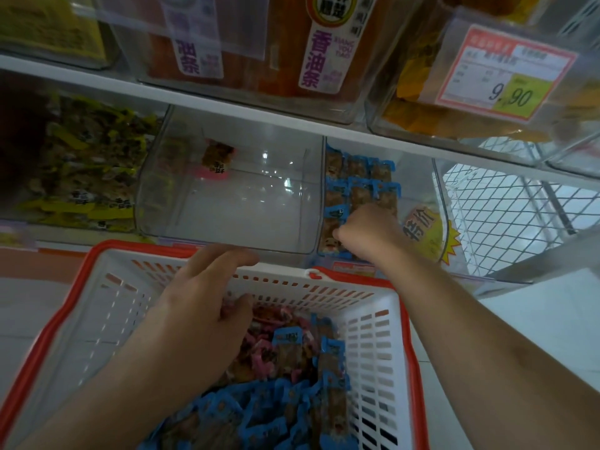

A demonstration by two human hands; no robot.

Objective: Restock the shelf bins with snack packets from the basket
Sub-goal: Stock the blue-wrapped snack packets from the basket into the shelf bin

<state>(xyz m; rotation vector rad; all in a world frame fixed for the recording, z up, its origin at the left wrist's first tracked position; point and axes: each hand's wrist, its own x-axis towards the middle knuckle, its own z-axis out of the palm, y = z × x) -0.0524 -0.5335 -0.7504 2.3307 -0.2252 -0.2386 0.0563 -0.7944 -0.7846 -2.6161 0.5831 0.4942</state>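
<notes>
Already the right hand (367,233) grips blue packets (357,190) in the centre-right bin (418,190) — left hand (207,287), fingers relaxed, steadies the basket (402,336) — which might tip.

1. The single head-worn view looks forward and down from close above the white basket (373,297).
2. It faces the shelf bins (227,203), near enough that both forearms fill the lower frame.
3. Wide-angle bending curves the shelf edge (292,118).
</notes>
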